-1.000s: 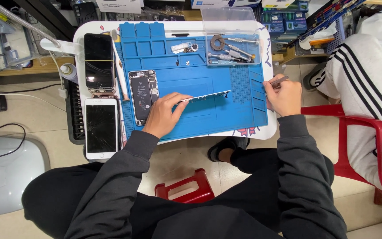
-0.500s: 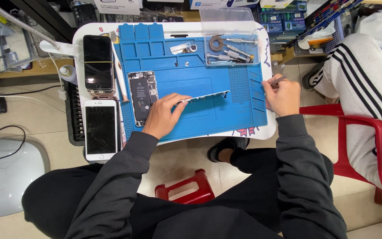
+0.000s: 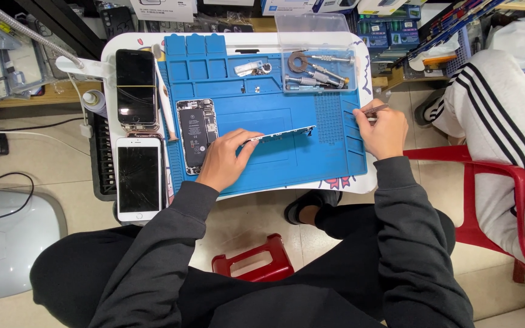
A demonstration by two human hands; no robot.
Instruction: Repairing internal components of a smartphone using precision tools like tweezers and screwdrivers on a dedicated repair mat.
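Note:
My left hand [image 3: 226, 159] grips a thin phone screen panel [image 3: 282, 134] held on edge over the blue repair mat [image 3: 274, 164]. An opened phone body [image 3: 194, 132] with its battery showing lies just left of that hand. My right hand [image 3: 384, 129] rests at the mat's right edge and pinches a slim pair of metal tweezers [image 3: 374, 110] pointing up and right.
A black phone [image 3: 135, 86] and a white phone with a cracked screen [image 3: 138, 178] lie left of the mat. A clear tray of screwdrivers [image 3: 317, 70] sits at the top right. Another person in white striped trousers [image 3: 493, 115] sits on a red chair [image 3: 487, 182] to the right. A red stool [image 3: 253, 262] stands below.

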